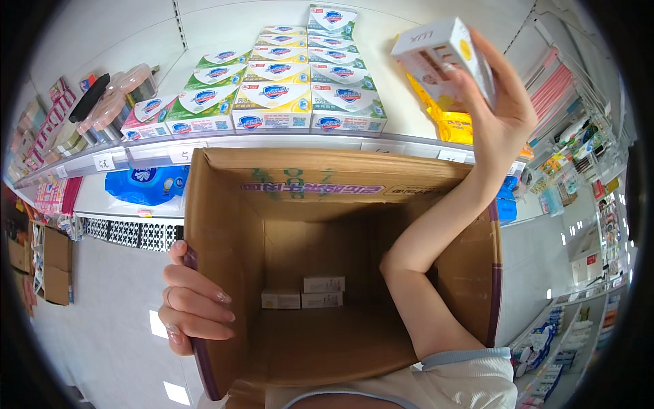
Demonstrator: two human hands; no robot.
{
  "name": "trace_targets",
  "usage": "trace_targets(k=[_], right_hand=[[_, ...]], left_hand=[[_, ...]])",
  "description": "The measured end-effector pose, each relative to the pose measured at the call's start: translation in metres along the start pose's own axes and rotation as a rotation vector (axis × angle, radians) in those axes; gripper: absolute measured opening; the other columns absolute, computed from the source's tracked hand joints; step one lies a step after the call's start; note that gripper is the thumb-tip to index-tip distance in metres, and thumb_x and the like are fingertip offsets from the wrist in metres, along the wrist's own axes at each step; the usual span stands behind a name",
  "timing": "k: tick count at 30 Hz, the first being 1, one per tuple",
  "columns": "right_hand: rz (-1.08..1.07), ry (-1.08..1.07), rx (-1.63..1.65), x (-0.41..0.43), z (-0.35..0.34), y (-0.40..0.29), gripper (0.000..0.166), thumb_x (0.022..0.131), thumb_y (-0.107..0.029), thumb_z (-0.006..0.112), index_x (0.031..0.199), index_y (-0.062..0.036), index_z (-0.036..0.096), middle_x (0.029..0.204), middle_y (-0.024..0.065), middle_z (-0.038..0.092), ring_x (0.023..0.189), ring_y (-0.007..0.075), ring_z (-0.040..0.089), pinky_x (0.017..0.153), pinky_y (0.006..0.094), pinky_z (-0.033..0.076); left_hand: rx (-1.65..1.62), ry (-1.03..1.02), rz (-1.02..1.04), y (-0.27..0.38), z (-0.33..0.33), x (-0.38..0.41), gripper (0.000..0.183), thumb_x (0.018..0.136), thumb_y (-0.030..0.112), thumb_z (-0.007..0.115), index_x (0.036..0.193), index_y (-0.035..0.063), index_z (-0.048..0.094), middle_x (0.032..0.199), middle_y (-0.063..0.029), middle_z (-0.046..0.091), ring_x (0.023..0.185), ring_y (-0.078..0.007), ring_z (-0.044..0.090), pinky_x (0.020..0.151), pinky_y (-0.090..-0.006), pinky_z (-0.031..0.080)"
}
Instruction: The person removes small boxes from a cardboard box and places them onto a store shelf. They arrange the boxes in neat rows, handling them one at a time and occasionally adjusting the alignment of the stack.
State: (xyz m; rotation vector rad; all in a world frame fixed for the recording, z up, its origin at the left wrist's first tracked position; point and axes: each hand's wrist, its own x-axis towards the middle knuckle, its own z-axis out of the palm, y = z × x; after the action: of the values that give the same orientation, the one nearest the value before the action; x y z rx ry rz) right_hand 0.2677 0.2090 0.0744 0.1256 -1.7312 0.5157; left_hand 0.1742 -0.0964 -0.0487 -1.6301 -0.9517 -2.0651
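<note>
My right hand (498,97) grips a white Lux soap box (434,64), raised over the right part of the shelf, above yellow packages (452,125). My left hand (196,301) holds the left rim of an open cardboard carton (217,286), its fingers curled over the edge. Deep inside the carton lie several small white boxes (323,299), one stacked on another. On the shelf behind the carton stand rows of Safeguard soap boxes (273,97) in yellow-white, green and pink packaging. My right forearm passes over the carton's opening and hides part of its right side.
The shelf's front edge (291,139) with price tags runs just behind the carton. Lidded plastic containers (110,105) stand at the left. A blue package (145,184) lies on the lower shelf. Cartons (55,260) stand on the floor at far left; stocked shelves (557,337) line the right.
</note>
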Motion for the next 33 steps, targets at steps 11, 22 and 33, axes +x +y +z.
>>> trace_targets(k=[11, 22, 33], right_hand=[[0.369, -0.424, -0.038, -0.014, -0.027, 0.037, 0.034, 0.072, -0.007, 0.07, 0.105, -0.0035, 0.064, 0.096, 0.008, 0.064, 0.087, 0.013, 0.057, 0.075, 0.0233, 0.045], [0.377, -0.603, 0.038, -0.025, -0.019, 0.079, 0.022, 0.08, -0.009, 0.064, 0.101, -0.005, 0.066, 0.09, 0.006, 0.062, 0.083, 0.0123, 0.054, 0.069, 0.0224, 0.042], [0.483, -0.596, -0.066, -0.032, -0.006, 0.084, 0.021, 0.077, -0.011, 0.066, 0.094, 0.0012, 0.065, 0.083, 0.0089, 0.065, 0.076, 0.0145, 0.059, 0.073, 0.0252, 0.045]], left_hand=[[-0.018, 0.037, -0.182, -0.021, 0.044, 0.011, 0.049, 0.084, 0.022, 0.027, 0.043, 0.0128, 0.053, 0.048, 0.0007, 0.049, 0.062, -0.0143, 0.05, 0.101, -0.0418, 0.024], [-0.069, -0.049, -0.155, -0.052, 0.052, 0.008, 0.047, 0.083, 0.022, 0.029, 0.045, 0.0142, 0.055, 0.053, 0.0018, 0.052, 0.065, -0.0146, 0.05, 0.092, -0.04, 0.027], [-0.071, -0.056, -0.176, -0.056, 0.051, 0.007, 0.047, 0.086, 0.023, 0.029, 0.05, 0.0163, 0.059, 0.056, 0.0042, 0.054, 0.069, -0.0086, 0.049, 0.091, -0.0325, 0.024]])
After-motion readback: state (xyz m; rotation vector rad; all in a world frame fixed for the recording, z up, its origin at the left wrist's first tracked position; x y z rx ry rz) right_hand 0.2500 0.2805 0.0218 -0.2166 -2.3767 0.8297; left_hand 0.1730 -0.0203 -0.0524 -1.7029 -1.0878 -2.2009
